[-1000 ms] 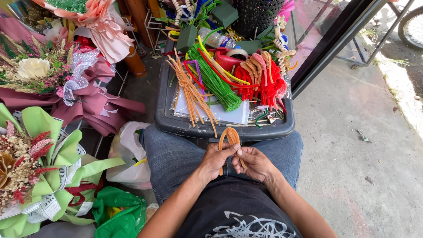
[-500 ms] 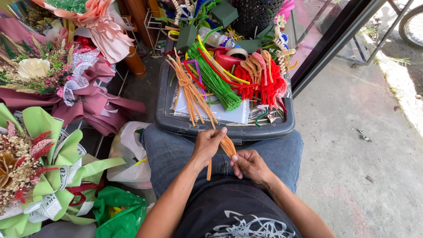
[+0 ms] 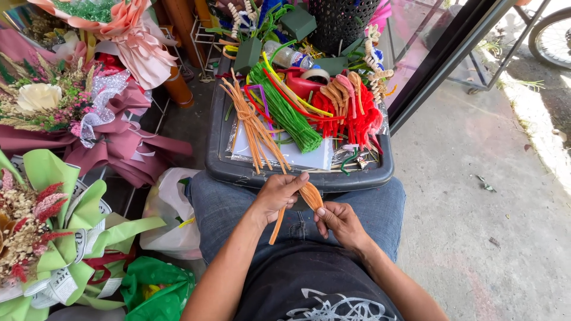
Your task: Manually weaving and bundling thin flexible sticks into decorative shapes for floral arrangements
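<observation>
Seated person, viewed from the head, working over the lap. Just beyond the grip, a dark plastic tray (image 3: 238,169) rests on the knees. It carries a bundle of orange pipe cleaners (image 3: 253,128) directly ahead of the left hand, a green bundle (image 3: 288,116) beside that, and red bundles (image 3: 351,116) farther right. A roll of tape (image 3: 315,75) lies behind them. To the left of the grip stand wrapped bouquets: a mauve one (image 3: 119,142) and a green-wrapped one (image 3: 53,220), with a white plastic bag (image 3: 169,217) and a green bag (image 3: 157,288) nearest the left forearm. Bare concrete floor (image 3: 476,226) lies to the right. Nothing stands between the hands and the tray.

The left hand (image 3: 276,196) is closed in a pinch on the upper side of a folded orange pipe cleaner loop (image 3: 310,195); a loose orange tail hangs below this grip. The right hand (image 3: 339,220) pinches the loop's lower end from the other side. The loop sits between both hands, above the jeans and clear of the tray.
</observation>
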